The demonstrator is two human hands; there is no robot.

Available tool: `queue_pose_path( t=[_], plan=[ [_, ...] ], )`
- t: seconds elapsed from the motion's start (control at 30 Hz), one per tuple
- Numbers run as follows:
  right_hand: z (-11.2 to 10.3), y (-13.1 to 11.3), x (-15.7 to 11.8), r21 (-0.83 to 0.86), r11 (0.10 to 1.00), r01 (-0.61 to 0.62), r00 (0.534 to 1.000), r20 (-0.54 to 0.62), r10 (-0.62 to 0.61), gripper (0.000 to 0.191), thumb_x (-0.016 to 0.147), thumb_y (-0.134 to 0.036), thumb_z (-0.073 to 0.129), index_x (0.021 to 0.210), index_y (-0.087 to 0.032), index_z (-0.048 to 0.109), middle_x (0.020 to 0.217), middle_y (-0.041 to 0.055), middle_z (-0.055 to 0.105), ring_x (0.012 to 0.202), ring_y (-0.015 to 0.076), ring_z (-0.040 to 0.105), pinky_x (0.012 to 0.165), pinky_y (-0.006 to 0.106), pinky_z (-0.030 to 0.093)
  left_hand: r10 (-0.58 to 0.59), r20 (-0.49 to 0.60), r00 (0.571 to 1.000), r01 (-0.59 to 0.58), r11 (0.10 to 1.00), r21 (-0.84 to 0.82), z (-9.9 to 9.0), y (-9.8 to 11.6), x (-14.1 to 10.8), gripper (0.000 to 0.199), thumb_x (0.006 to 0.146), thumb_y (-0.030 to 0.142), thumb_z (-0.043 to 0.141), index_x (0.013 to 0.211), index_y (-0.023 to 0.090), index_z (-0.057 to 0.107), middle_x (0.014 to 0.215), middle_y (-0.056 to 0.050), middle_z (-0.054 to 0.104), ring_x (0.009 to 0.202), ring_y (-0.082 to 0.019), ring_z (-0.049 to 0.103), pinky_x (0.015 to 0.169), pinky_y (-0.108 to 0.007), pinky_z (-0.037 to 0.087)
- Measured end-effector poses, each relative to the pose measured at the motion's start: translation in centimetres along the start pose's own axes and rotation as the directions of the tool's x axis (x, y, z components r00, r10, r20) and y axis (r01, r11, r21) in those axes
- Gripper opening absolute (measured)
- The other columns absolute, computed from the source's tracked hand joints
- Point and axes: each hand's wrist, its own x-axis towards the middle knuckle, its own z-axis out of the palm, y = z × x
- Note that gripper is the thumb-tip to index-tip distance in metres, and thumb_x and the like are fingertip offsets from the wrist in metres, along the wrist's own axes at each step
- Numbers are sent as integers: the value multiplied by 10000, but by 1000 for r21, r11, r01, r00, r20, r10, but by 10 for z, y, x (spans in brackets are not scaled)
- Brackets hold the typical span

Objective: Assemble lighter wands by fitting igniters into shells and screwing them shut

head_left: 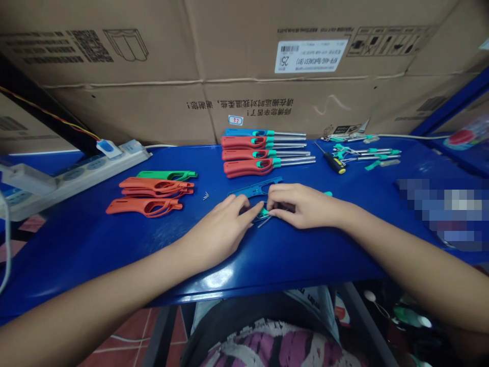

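A small green trigger part (263,212) with thin wires is between my hands, just above the blue table. My left hand (229,224) has its index finger stretched onto this part, the other fingers curled beneath. From the other side my right hand (292,204) pinches it between thumb and fingertips. Right behind the fingers lies a blue lighter casing half (255,188), partly covered by both hands. A thin metal piece (264,223) shows below the fingertips. Small screws (206,195) lie in a little pile left of the casing.
Orange casings (143,206) and a green casing (168,175) lie left. Assembled long-necked lighters (248,168) are stacked at the back. A screwdriver (334,162) and metal-tubed inner parts (376,153) lie right. A power strip (76,173) borders the left, and cardboard (153,102) stands behind.
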Motion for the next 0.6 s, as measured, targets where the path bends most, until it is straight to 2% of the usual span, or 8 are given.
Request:
queue_pose_path(
  t=[0.17, 0.27, 0.4, 0.5, 0.6],
  plan=[
    [-6, -1, -2, 27, 999, 33, 999, 14, -33, 113, 958, -169, 545, 947, -168, 657, 949, 62, 633, 844, 165, 585, 762, 293, 459, 29, 4, 1000, -29, 999, 30, 2, -3, 0, 429, 1034, 165, 399, 1439, 178, 542, 1166, -140, 563, 1046, -264, 547, 943, -456, 532],
    [-10, -4, -4, 25, 998, 55, 998, 22, -55, 117, 937, -148, 552, 1007, -165, 644, 956, 54, 626, 803, 149, 565, 736, 275, 454, 37, 18, 999, -38, 997, 69, 2, -4, -1, 445, 1033, 160, 410, 1463, 174, 526, 1185, -148, 561, 1057, -272, 545, 945, -462, 531],
    [-12, -6, -6, -71, 995, 69, 995, 83, -63, 173, 909, -174, 599, 1073, -204, 645, 1044, 48, 625, 808, 146, 575, 701, 261, 434, 50, 16, 999, -51, 994, 91, 4, -5, -2, 461, 1025, 147, 425, 1475, 191, 510, 1234, -152, 559, 1093, -280, 544, 956, -466, 532],
    [-11, -7, -6, -167, 984, 63, 992, 120, -43, 121, 942, -224, 586, 1036, -229, 662, 1044, 42, 620, 814, 154, 584, 680, 266, 415, 52, -5, 999, -52, 997, 63, 5, -5, -2, 442, 1026, 147, 424, 1454, 182, 527, 1233, -153, 567, 1121, -278, 551, 966, -458, 538],
    [-11, -8, -7, -136, 990, 45, 993, 116, -29, 84, 961, -259, 580, 972, -209, 647, 1016, 41, 605, 783, 144, 557, 676, 268, 413, 48, -19, 999, -47, 998, 42, 5, -5, -3, 435, 1026, 147, 424, 1447, 172, 530, 1216, -155, 574, 1118, -277, 562, 960, -457, 545]
  ],
)
